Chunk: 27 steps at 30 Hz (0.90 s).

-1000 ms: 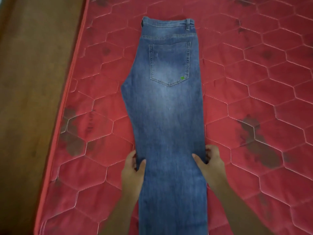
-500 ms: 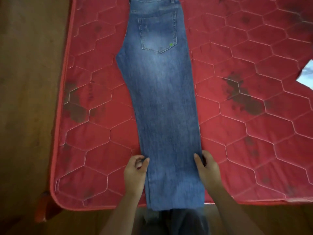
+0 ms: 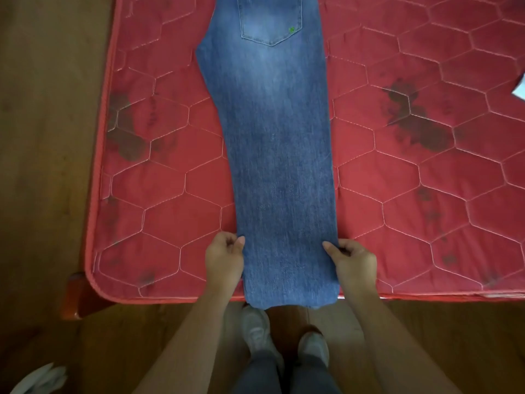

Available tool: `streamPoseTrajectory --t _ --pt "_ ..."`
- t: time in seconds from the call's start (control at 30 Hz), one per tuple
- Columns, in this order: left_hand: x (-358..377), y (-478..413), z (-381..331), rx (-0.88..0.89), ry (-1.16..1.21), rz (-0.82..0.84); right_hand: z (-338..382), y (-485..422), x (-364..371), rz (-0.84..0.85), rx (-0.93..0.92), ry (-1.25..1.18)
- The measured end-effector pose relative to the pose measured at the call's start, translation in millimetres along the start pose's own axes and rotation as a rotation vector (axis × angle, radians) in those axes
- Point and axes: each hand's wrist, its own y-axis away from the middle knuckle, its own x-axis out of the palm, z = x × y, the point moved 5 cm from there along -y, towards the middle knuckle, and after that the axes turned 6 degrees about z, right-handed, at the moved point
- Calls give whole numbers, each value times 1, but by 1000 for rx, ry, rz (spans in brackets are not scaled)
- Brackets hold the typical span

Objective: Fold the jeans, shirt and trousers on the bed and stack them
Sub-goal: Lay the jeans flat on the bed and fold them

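Note:
The blue jeans (image 3: 278,143) lie lengthwise on the red quilted bed (image 3: 412,200), folded leg over leg, back pocket up at the top. Their hem hangs slightly over the near edge of the mattress. My left hand (image 3: 224,261) pinches the left edge of the legs, thumb on top of the denim. My right hand (image 3: 353,260) pinches the right edge the same way. The waistband is out of frame at the top. Shirt and trousers are not in view.
Wooden floor lies left of and below the bed. A red bed corner post (image 3: 75,297) sticks out at the lower left. My shoes (image 3: 257,331) stand just under the hem. A pale cloth (image 3: 39,378) lies on the floor at bottom left; a white scrap (image 3: 520,91) shows at the right edge.
Both hands have slid down the legs toward the hem, keeping their pinch on the edges. The view has tilted down, so the near bed edge and my feet now show.

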Motion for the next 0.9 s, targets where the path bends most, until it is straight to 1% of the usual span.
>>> streamPoseTrajectory --t 0.1,0.2,0.27,0.37,0.5,0.6,0.63,0.77,0.9 --pt "0 0 -1 16 2 -17 1 1 1 -27 -16 31" --pt "0 9 2 65 13 -17 -1 1 1 36 -17 -2" --pt "2 23 11 73 35 37 -5 6 0 138 -22 -24" --pt "7 46 31 -1 168 140 -11 22 -4 263 -24 -72" --pt "9 70 50 -58 164 209 -27 43 -9 327 9 -94" --pt "11 89 55 -62 174 296 -28 57 -8 334 -12 -113" --pt "11 94 54 -55 192 300 -25 63 -8 339 -17 -143" --pt "1 116 50 -75 354 218 -24 86 -9 379 19 -293" --pt "-3 142 54 -95 363 217 -27 113 -16 390 58 -344"
